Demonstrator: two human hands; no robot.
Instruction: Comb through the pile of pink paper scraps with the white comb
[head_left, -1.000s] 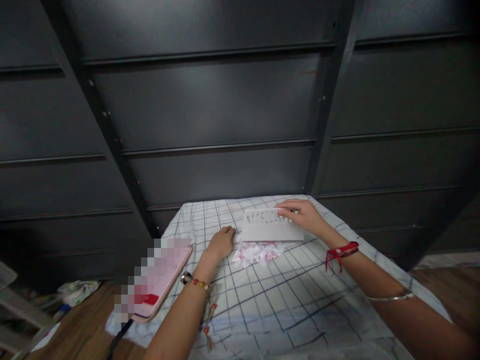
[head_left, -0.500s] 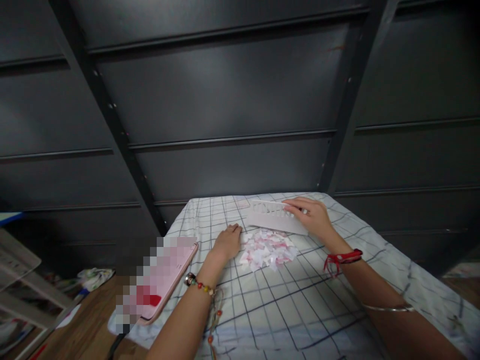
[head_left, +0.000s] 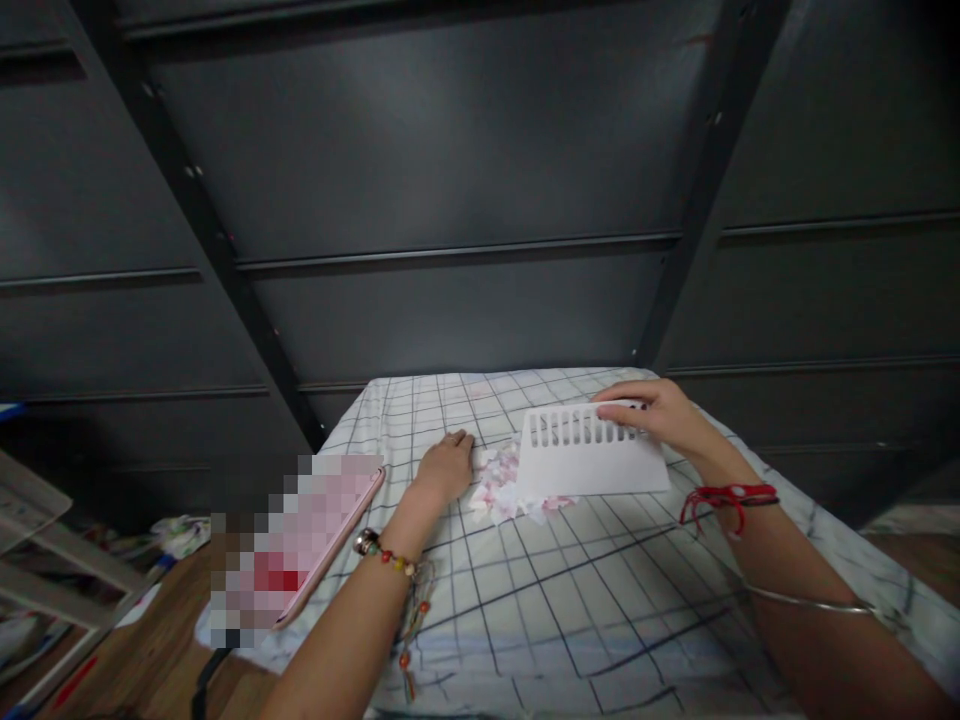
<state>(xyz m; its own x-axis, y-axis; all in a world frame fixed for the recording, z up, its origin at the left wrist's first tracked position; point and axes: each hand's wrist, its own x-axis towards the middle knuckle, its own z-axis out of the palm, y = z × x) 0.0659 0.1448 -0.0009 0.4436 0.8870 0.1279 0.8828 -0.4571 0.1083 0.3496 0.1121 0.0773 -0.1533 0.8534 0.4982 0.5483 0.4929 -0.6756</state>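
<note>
My right hand [head_left: 664, 418] grips the top right of a thin white slotted panel [head_left: 581, 470], with a row of openings along its upper part. The panel stands tilted, its lower edge over or against a heap of small white and pink paper scraps [head_left: 495, 485]. Part of the heap is hidden behind it. Palm down on the checked cloth [head_left: 525, 600], my left hand [head_left: 448, 465] rests just left of the scraps with its fingers stretched out, holding nothing.
To the left of my forearm lies a pink phone [head_left: 330, 540], mostly blurred out, with a black cable [head_left: 206, 675] at its near end. Behind the cloth-covered surface rises a dark panelled wall [head_left: 450, 320]. A pale frame [head_left: 67, 600] stands at far left.
My right hand has moved the white panel right and toward me, tipping it so its slotted face shows and it covers part of the scraps. The left hand stays beside the heap.
</note>
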